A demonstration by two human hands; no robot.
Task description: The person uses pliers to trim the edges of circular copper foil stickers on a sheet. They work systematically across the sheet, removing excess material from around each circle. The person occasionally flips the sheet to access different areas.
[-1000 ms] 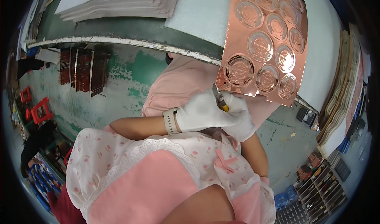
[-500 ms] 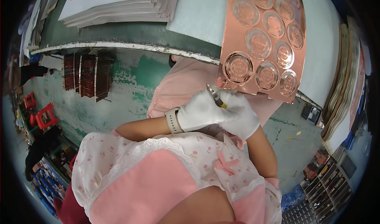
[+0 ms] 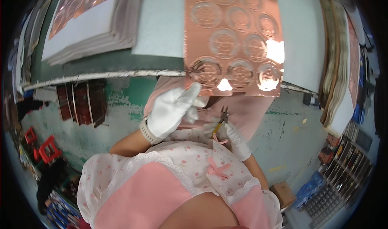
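A shiny copper-coloured sheet (image 3: 232,31) with rows of raised round emblems lies on the table, its near end reaching past the front edge. My left hand (image 3: 171,109), in a white glove, is closed with its fingertips at the sheet's near left corner, seeming to pinch it. Lower and to the right, my gloved right hand (image 3: 234,138) grips a pair of cutting pliers (image 3: 220,126) with yellow handles. The plier jaws point up toward the sheet without touching it. The fingers of my right hand are partly hidden by the handles.
To the left on the table (image 3: 109,64) is a stack of thick white sheets (image 3: 101,31) topped by another copper sheet (image 3: 76,4). Wavy stacked sheets (image 3: 337,59) stand at the right. A dark rack (image 3: 81,103) and red stools (image 3: 50,148) stand on the floor at left.
My hands have separated: the left moved to the sheet's corner, the right drew down with the pliers. In the picture the sheet now sits further left and straighter; the view has also turned.
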